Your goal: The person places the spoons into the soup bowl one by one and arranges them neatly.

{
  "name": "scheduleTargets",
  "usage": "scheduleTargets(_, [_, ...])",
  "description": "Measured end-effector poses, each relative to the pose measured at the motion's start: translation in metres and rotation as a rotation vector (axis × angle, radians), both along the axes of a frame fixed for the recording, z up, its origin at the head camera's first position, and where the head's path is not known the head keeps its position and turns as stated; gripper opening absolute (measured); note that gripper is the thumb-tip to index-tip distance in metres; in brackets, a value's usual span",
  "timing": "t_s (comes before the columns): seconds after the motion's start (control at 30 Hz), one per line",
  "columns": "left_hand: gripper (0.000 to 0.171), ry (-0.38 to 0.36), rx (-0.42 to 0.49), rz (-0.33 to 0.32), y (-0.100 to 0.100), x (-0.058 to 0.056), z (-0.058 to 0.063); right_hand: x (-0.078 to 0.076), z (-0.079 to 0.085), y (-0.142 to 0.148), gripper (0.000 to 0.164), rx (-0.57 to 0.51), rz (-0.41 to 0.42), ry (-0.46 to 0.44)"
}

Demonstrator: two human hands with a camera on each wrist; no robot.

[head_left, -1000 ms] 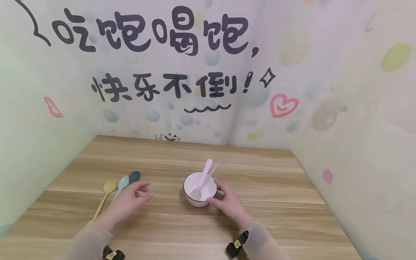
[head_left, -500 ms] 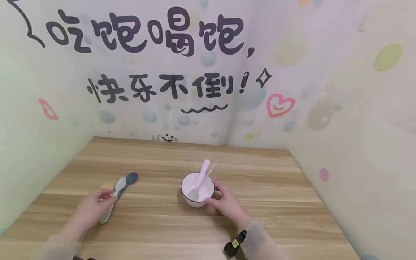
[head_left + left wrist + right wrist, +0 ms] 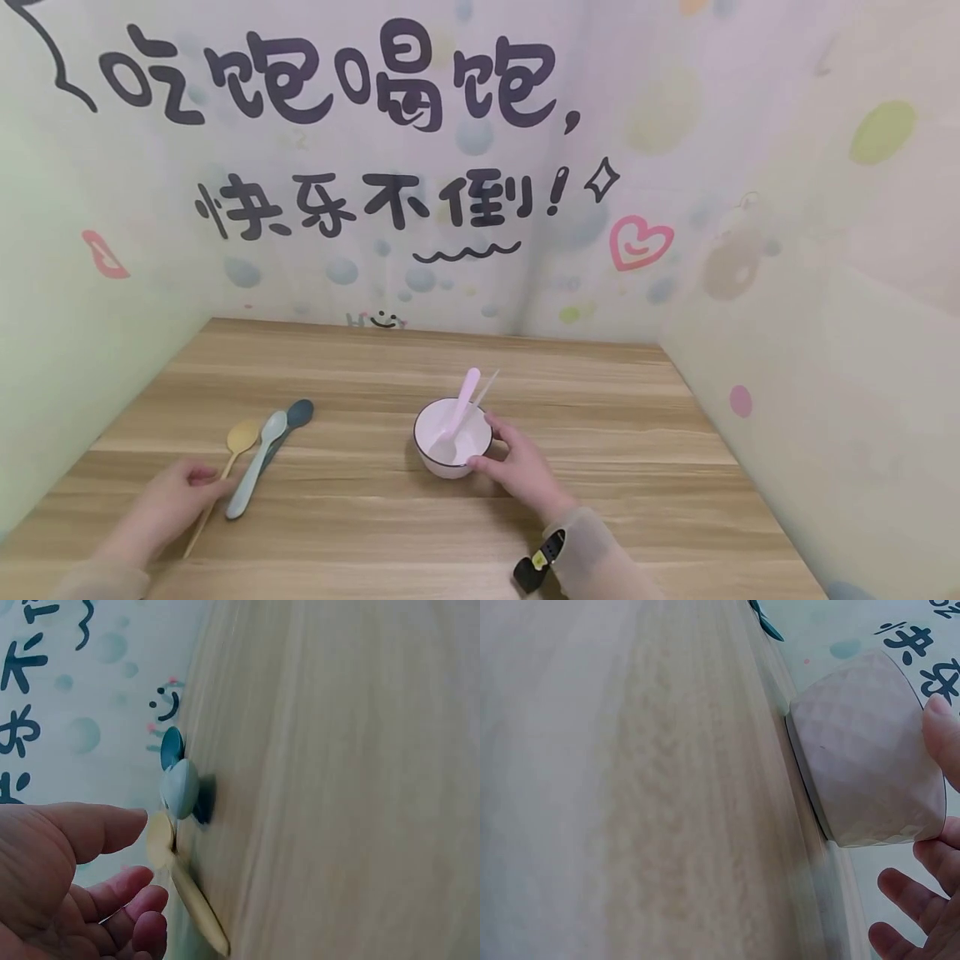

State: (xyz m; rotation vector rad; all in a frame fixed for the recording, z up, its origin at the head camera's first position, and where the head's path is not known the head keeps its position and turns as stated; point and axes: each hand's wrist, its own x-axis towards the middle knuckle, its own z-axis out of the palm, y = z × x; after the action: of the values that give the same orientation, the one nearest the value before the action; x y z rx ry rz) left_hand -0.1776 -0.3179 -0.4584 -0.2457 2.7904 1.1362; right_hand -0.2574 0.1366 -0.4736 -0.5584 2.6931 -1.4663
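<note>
My right hand [image 3: 525, 471] grips the side of a white bowl [image 3: 444, 469] with a dark rim, thumb and fingers at the rim. In the right wrist view the bowl [image 3: 870, 754] shows a faceted outer wall. A pink spoon [image 3: 467, 393] and a thin pale utensil lean inside it. On the left, my left hand [image 3: 172, 500] is at the handle of a yellow spoon [image 3: 243, 437]. The left wrist view shows a gap between its thumb and fingers, with the yellow spoon [image 3: 196, 904] beyond them. Beside it lie a light blue spoon [image 3: 257, 471] and a dark blue spoon [image 3: 301, 413].
The wooden table [image 3: 600, 417] meets a printed wall [image 3: 337, 275] at the back and plain-edged side walls left and right. A black wrist device [image 3: 538, 562] is strapped to the right wrist.
My left hand has moved left and toward me, past the light blue spoon, to the yellow spoon's handle. The right hand keeps its grip on the bowl. The head view has shifted slightly.
</note>
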Motion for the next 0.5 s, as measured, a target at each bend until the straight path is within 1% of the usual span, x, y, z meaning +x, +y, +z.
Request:
scheduleTargets(0.07, [0.068,-0.018,0.002,-0.001,-0.0023,0.0001,-0.0024,-0.0004,0.0,-0.0001,0.078,-0.004,-0.001,0.0])
scheduleTargets(0.2, [0.067,-0.043,-0.022,-0.018,-0.0061,0.0006,-0.006,-0.0012,-0.0006,0.0005,0.079,-0.004,0.0,0.0])
scheduleTargets(0.4, [0.067,-0.049,-0.037,-0.02,-0.0076,0.0008,-0.0085,-0.0017,-0.0011,0.0007,0.08,0.004,0.0,-0.008])
scheduleTargets(0.5, [0.064,-0.044,-0.05,-0.014,-0.0073,0.0006,-0.0092,-0.0017,-0.0016,0.0003,0.079,0.015,-0.006,-0.006])
